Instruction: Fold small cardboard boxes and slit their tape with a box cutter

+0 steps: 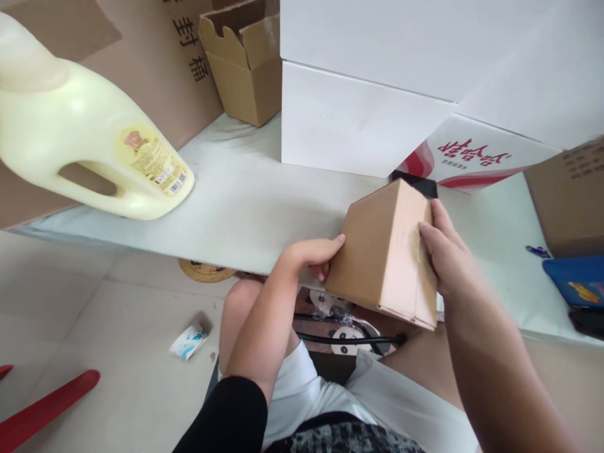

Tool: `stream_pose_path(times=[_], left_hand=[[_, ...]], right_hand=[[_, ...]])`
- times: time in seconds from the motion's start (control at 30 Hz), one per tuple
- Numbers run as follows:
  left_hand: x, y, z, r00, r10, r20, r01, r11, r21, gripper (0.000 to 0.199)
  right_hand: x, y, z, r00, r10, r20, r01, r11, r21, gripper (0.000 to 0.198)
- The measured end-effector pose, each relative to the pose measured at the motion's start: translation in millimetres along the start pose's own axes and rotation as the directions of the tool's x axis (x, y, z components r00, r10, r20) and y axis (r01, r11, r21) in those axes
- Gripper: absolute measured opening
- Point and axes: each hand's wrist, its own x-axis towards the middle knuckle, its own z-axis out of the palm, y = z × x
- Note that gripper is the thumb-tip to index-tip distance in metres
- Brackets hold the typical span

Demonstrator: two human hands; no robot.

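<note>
- Pale cloth-like covering lies over the table [236, 189], with a large brown carton [141, 69] on the far left and stacked white boxes [358, 119] on the far side.
- Cardboard box [363, 245]: tilted between the two hands, at the near edge of the table, partly out over the lap; whether its underside touches the table is hidden.
- Right hand [446, 251] grips the box's right side, thumb on the lighter face; its other fingers are mostly out of sight.
- Left hand [323, 255] grips the lower left part, thumb against the brown side and fingers curled by the bottom edge.
- To handle it well, I would keep both hands matched in pressure, as squeezing could dent the cardboard, and level the box slowly.
- Edges: the near lower corner looks likeliest to catch the table's rim. A black object [418, 182] sits just behind the box, near the red-and-white box [472, 154], so pushing farther is poor.
- Room: bare cover stretches left toward the yellow bottle [89, 119]; rightward, a blue pouch [578, 283] stands well apart.
</note>
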Motion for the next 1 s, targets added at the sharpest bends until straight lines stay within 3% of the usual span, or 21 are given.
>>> stream_pose_path(times=[0.1,0.17,0.2,0.23,0.27,0.33,0.37,0.4,0.43,0.47,0.57,0.63,0.7,0.8,0.87,1.0], left_hand=[[-2.4,5.2,-3.7,0.993,-0.106,-0.049,0.111,0.987,0.116,0.059],[-8.8,8.6,-5.7,0.962,-0.021,-0.272,0.064,0.986,0.153,0.051],[-13.2,10.5,-6.0,0.907,0.072,-0.414,-0.008,0.988,0.154,0.046],[-17.7,12.7,-5.5,0.815,0.190,-0.548,-0.121,0.980,0.159,0.039],[-22.0,15.0,-4.3,0.695,0.303,-0.652,-0.260,0.951,0.165,0.032],[-28.2,20.3,0.1,0.505,0.509,-0.697,-0.525,0.822,0.219,0.027],[-29.4,22.9,3.0,0.448,0.600,-0.663,-0.609,0.748,0.265,0.028],[-29.4,25.2,5.9,0.424,0.676,-0.603,-0.654,0.689,0.313,0.030],[-28.3,27.2,8.6,0.433,0.724,-0.537,-0.661,0.660,0.357,0.033],[-26.6,28.7,10.9,0.474,0.741,-0.477,-0.642,0.661,0.389,0.036],[-23.2,30.3,13.9,0.656,0.656,-0.372,-0.523,0.751,0.403,0.048],[-24.8,29.5,12.5,0.721,0.601,-0.344,-0.472,0.790,0.390,0.051],[-28.6,27.9,9.8,0.740,0.583,-0.336,-0.458,0.802,0.383,0.051],[-32.6,26.0,7.1,0.750,0.575,-0.327,-0.464,0.810,0.360,0.051],[-32.2,25.8,7.0,0.755,0.569,-0.326,-0.465,0.815,0.346,0.050],[-29.0,26.4,8.5,0.753,0.573,-0.323,-0.478,0.814,0.329,0.050]], right_hand=[[6.8,11.4,4.1,0.989,-0.020,0.145,0.024,0.999,-0.025,0.076],[7.0,14.0,8.4,0.976,-0.076,0.204,0.093,0.992,-0.079,0.079],[6.4,13.9,10.8,0.971,-0.101,0.218,0.126,0.986,-0.105,0.081],[5.6,13.3,13.2,0.966,-0.126,0.224,0.156,0.980,-0.122,0.081],[4.7,12.3,15.3,0.963,-0.150,0.226,0.183,0.974,-0.135,0.080],[3.1,10.5,18.6,0.956,-0.194,0.219,0.232,0.960,-0.159,0.073],[2.7,10.2,19.5,0.953,-0.212,0.215,0.250,0.954,-0.168,0.070],[2.5,10.4,20.1,0.951,-0.226,0.212,0.263,0.950,-0.169,0.067],[2.8,11.4,20.1,0.950,-0.233,0.210,0.268,0.950,-0.162,0.066],[3.6,13.3,19.6,0.949,-0.233,0.211,0.265,0.953,-0.143,0.067],[10.5,26.4,12.5,0.957,-0.200,0.212,0.219,0.973,-0.071,0.068],[18.5,42.1,2.1,0.975,-0.172,0.138,0.191,0.971,-0.141,0.068],[27.6,62.0,-11.8,0.983,-0.186,0.002,0.173,0.913,-0.369,0.068],[38.1,92.6,-32.7,0.982,-0.174,-0.074,0.078,0.726,-0.683,0.067],[40.3,107.6,-42.8,0.991,-0.114,-0.071,0.023,0.666,-0.745,0.061],[37.2,117.3,-53.2,0.992,-0.086,-0.091,-0.008,0.680,-0.734,0.055]])
